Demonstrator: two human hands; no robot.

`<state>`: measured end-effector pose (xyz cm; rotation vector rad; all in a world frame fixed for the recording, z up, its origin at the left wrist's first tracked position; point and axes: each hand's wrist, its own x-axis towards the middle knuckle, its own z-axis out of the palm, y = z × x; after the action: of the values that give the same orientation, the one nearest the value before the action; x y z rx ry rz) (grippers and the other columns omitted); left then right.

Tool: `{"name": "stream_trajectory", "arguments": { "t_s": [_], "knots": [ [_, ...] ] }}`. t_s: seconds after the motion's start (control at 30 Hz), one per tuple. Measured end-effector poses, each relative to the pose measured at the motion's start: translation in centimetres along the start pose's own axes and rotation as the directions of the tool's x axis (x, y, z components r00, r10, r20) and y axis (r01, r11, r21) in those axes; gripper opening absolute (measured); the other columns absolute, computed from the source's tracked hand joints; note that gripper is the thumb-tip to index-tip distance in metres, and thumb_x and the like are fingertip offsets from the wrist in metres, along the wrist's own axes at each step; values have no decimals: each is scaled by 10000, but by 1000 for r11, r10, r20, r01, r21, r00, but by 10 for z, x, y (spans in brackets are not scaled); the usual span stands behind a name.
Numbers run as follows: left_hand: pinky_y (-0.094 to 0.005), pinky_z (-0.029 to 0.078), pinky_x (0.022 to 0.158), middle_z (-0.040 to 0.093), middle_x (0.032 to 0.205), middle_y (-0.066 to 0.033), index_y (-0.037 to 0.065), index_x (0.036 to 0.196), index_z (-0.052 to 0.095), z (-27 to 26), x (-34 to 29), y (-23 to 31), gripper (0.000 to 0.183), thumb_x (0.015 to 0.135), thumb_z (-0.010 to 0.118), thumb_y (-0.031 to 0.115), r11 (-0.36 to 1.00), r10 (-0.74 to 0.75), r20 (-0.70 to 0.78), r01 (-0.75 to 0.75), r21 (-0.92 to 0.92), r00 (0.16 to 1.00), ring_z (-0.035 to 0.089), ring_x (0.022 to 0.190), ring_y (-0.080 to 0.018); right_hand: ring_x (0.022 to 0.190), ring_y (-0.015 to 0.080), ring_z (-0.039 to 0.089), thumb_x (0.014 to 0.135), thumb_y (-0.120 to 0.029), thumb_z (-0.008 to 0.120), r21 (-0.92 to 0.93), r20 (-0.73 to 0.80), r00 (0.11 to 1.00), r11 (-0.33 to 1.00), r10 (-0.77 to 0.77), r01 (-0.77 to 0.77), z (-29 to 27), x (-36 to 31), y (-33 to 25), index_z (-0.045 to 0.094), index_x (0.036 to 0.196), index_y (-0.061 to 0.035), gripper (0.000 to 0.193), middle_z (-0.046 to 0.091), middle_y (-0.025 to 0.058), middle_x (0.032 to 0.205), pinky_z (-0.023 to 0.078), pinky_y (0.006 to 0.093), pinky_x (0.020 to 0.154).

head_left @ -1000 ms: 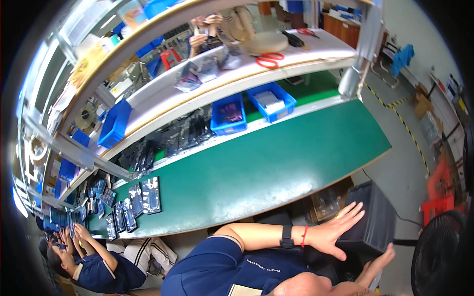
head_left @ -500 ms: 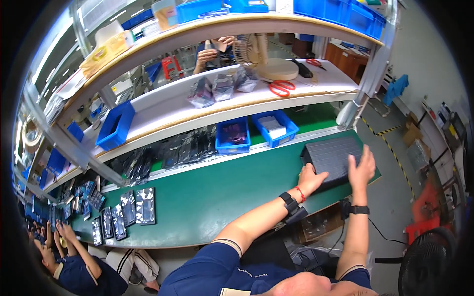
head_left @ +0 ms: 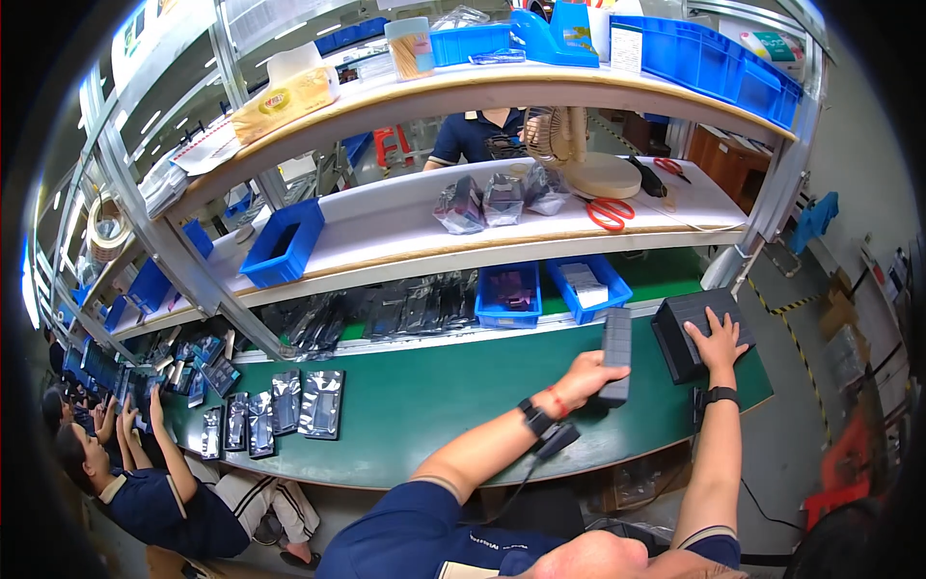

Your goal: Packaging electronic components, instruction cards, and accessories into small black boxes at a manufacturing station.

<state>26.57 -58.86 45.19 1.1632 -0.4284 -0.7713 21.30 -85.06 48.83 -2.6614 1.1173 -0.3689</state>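
Head view: L hand [head_left: 582, 381] curled tight round a dk grey slab [head_left: 616, 345], just L of the dk block [head_left: 679, 340]; can't tell if slab touches green table [head_left: 434, 410]. R hand [head_left: 718, 343] splayed wide on block, at table's R end.

And here's a slim, charcoal-grey rectangular slab with faint lines across its face [head_left: 615, 349], gripped near its lower end in the left hand [head_left: 582, 377], its long side running away from the body over the smooth green tabletop [head_left: 463, 405], though whether it touches down there is hard to tell. Just to its right, well apart from it, sits the bulkier dark-grey, box-shaped block with a lined top [head_left: 677, 335], set at a slant near the table's right end, the right hand [head_left: 717, 341] spread flat across its top.
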Motion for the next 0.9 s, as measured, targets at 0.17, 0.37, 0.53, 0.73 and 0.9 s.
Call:
{"name": "stream_trajectory", "arguments": {
  "t_s": [0.17, 0.37, 0.53, 0.73, 0.9],
  "knots": [
    [-289, 467, 732, 581, 853, -25, -17, 942, 631, -57, -86, 12, 258, 777, 697, 169, 949, 277, -179, -240, 203, 944, 568, 803, -141, 1232, 350, 357, 690, -250, 720, -77, -642, 699, 933, -315, 351, 27, -45, -43, 547, 1089, -31, 487, 449, 173, 1262, 291, 520, 989],
    [-353, 413, 765, 479, 914, -115, 14, 875, 483, -78, -148, 20, 314, 679, 709, 111, 514, 697, -126, -369, 775, 706, 480, 847, -263, 762, 143, 531, 696, -100, 746, 929, -234, 888, 177, -396, 324, 61, -212, -191, 545, 810, -27, 242, 557, 41, 809, 450, 279, 719],
    [-266, 448, 645, 551, 879, -91, -6, 981, 525, -117, -185, 19, 231, 800, 632, 93, 790, 524, -312, -316, 525, 792, 529, 748, -135, 693, 115, 475, 697, -97, 747, 933, -194, 870, 188, -453, 306, 70, -248, -226, 553, 784, -15, 228, 519, 27, 771, 423, 255, 648],
    [-190, 346, 466, 522, 656, 10, -4, 731, 550, -151, -226, 27, 151, 836, 618, 81, 862, 404, -419, -184, 473, 813, 436, 577, -27, 602, 88, 455, 698, -93, 742, 940, -41, 824, 259, -565, 224, 69, -276, -266, 578, 708, -20, 180, 517, 12, 661, 386, 246, 531],
    [-173, 339, 457, 524, 633, 25, 13, 747, 566, -166, -242, 32, 141, 851, 613, 97, 869, 444, -530, -204, 450, 722, 430, 541, -14, 581, 71, 429, 711, -84, 732, 935, -109, 795, 210, -597, 286, 79, -292, -295, 536, 664, -14, 213, 488, 4, 617, 377, 237, 523]
  ]
}}
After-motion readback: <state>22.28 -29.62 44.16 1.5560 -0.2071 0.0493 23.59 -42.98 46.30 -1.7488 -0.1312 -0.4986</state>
